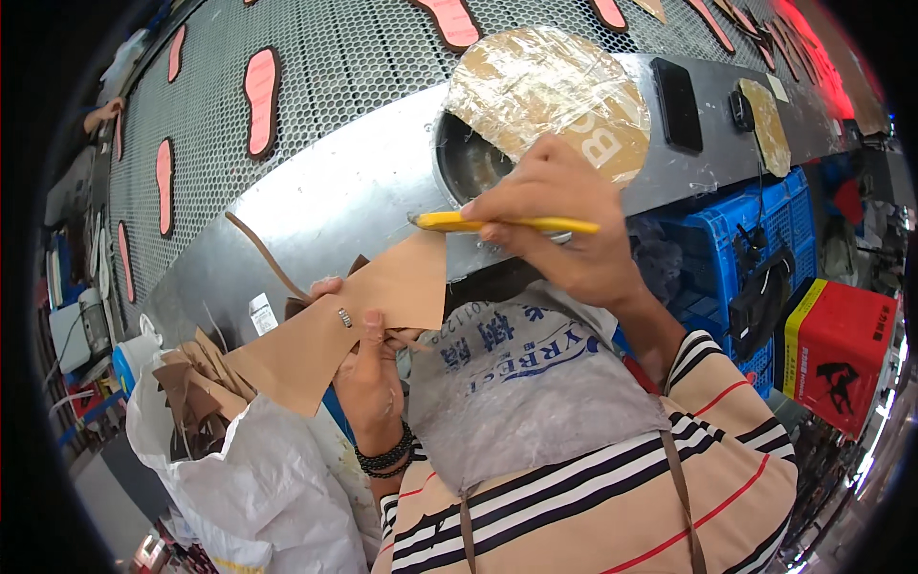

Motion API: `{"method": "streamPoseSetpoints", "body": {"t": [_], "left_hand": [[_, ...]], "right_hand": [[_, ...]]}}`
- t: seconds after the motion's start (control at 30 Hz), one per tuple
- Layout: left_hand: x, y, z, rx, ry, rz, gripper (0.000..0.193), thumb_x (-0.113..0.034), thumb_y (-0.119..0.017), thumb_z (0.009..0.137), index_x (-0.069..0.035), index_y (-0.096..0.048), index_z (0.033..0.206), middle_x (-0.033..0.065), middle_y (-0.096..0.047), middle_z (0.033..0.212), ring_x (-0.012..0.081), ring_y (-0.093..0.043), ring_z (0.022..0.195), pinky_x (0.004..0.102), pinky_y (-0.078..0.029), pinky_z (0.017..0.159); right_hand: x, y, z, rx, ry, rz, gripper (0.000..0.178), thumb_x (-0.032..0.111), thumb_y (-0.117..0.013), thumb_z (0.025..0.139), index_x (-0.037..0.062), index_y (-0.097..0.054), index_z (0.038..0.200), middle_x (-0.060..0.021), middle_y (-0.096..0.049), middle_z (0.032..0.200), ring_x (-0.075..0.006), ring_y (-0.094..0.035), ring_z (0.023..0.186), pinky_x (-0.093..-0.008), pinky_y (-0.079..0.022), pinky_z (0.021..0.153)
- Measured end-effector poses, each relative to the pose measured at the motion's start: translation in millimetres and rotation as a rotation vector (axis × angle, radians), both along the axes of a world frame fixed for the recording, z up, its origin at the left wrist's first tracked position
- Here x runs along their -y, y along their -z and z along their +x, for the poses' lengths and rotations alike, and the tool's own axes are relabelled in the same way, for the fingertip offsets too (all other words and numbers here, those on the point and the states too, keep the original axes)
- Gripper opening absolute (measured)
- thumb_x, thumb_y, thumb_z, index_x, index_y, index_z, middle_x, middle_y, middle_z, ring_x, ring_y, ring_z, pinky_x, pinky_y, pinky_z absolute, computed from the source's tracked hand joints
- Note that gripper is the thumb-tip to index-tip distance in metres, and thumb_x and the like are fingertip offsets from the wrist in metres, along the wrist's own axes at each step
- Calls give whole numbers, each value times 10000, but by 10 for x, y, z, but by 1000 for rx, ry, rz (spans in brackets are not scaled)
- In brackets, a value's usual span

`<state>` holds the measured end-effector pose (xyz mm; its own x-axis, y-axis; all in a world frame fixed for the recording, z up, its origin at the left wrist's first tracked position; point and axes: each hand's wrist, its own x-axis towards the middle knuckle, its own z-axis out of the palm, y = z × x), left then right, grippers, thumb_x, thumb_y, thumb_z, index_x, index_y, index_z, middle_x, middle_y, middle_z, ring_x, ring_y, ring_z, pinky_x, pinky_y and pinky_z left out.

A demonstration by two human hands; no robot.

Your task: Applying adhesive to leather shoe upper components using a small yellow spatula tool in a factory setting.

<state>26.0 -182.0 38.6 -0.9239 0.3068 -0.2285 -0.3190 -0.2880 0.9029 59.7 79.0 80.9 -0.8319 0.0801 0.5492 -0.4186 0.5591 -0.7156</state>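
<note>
My left hand (370,387) is closed on a tan leather-like piece (402,277), wide at its upper end and tapering to the lower left. A small metallic mark or fitting sits near its middle. Dark brown parts and a thin brown strip (263,253) stick out behind it. My right hand (569,220) grips a yellow-handled brush (571,226). The dark brush tip is at the top corner of the piece; whether it touches cannot be told. Just beyond that hand is a round metal pot (464,158), partly covered by a film-wrapped cardboard disc (545,81).
Pink, dark-edged insole shapes (260,100) lie on the mesh conveyor (330,86) ahead. A black phone (676,105) rests on the metal ledge. At lower left stands a white sack (258,478) with brown scraps; blue crates (708,234) and a red box (841,354) are at right.
</note>
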Motion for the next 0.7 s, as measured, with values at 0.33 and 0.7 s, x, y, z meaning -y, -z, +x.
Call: {"method": "streamPoseSetpoints", "body": {"t": [0.33,0.7], "left_hand": [[-90,2,70,-25,-38,-1,474,2,-594,1014,-93,-383,1428,129,-485,1350,270,-609,1205,414,-655,868],[-305,-36,52,19,-132,183,526,41,-549,1022,-126,-346,1478,173,-455,1472,312,-555,1304,510,-576,1018]], "right_hand": [[101,117,164,80,-130,-74,127,85,-815,813,38,-764,919,-50,-713,848,-217,-578,779,-337,-441,719],[260,127,380,7,-147,16,178,61,-829,761,64,-758,924,-23,-636,793,-237,-550,746,-352,-416,664]]}}
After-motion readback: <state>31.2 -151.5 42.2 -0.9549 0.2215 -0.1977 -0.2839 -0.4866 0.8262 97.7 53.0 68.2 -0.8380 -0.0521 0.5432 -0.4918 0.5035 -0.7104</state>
